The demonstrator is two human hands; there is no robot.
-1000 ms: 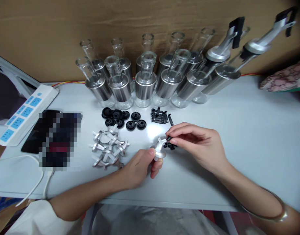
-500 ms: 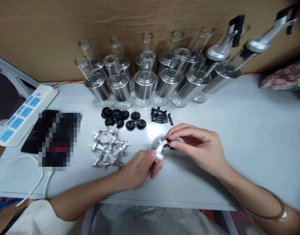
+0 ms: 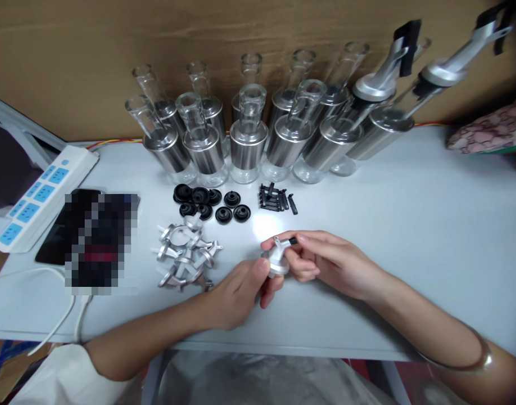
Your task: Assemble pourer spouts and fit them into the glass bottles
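My left hand (image 3: 245,289) is closed on a silver bottle pourer (image 3: 278,263), its thumb and fingers gripping the round base just above the table's front part. The spout points up and to the right, with a small black piece (image 3: 293,241) at its end. My right hand (image 3: 331,259) is closed around that end. Its thumb presses on the black piece while the index finger reaches behind the spout. Left of my hands lies a pile of silver pourer tops (image 3: 186,256). Black round stoppers (image 3: 224,215) and small black levers (image 3: 272,198) lie beyond.
Glass bottles with steel sleeves (image 3: 248,147) stand in two rows along the cardboard wall (image 3: 224,28); two at the right carry fitted pourers (image 3: 374,84). At the left are a power strip (image 3: 34,197), phones (image 3: 68,225) and a white cable (image 3: 78,315). A patterned bag (image 3: 489,129) lies far right.
My right hand has turned and lowered; its index finger now passes behind the spout and its thumb lies against the black piece. My left hand keeps hold of the pourer almost in place.
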